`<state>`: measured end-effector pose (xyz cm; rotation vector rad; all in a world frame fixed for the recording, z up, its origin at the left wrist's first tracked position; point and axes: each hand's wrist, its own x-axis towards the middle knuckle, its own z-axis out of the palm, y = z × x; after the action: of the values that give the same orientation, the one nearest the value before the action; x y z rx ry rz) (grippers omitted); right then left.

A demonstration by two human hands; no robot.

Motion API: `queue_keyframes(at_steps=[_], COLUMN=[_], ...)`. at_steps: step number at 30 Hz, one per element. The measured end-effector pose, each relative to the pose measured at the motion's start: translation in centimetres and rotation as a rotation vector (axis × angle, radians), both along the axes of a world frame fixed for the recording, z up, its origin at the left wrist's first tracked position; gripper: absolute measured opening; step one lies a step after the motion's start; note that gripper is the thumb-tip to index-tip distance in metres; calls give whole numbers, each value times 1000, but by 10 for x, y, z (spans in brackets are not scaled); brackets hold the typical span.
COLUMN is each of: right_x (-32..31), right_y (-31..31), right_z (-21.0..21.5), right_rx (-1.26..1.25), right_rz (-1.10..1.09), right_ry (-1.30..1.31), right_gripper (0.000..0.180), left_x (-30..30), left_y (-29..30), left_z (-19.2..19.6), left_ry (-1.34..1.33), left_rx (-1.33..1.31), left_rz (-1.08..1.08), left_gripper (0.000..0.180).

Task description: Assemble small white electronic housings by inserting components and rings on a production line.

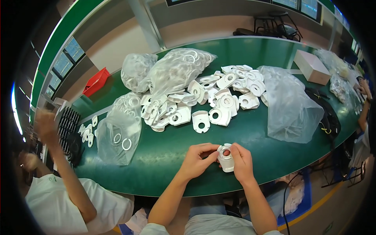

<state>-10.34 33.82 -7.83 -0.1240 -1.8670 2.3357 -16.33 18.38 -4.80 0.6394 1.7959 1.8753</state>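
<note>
Near the table's front edge, a white plastic part [227, 163] with a round hole is held up between my two hands. My left hand [199, 158] pinches its left side with thumb and fingers. On the other side, my right hand [242, 163] grips the part with the thumb along its face. Beyond my hands lies a heap of similar white plastic parts [180, 114], with one single part [201, 122] flat at its near edge. White rings [126, 144] lie in a clear plastic bag [113, 150] to the left.
Full clear bags of rings [176, 74] stand behind the heap on the green table [168, 164]. A crumpled clear bag [291, 105] and a white box [312, 66] are to the right. At left are a red bin [96, 81], stacked black trays [67, 127] and a co-worker's arm [70, 184].
</note>
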Motion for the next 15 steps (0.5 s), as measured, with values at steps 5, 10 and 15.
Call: queue_keyframes(at_steps=[5,10,15], right_x=[0,1,0], right_y=[-1,-2,-2], right_z=[-1,2,2], right_rx=[7,36,51], right_rz=[-8,-41,-36], right_ry=[26,30,62], right_gripper=[32,31,31], left_x=[0,1,3], left_y=[0,2,2], left_z=[-3,-3,-1], left_ry=[23,44,37], left_rx=[-14,-28,-25], left_rz=[24,54,72], left_gripper=[19,17,17])
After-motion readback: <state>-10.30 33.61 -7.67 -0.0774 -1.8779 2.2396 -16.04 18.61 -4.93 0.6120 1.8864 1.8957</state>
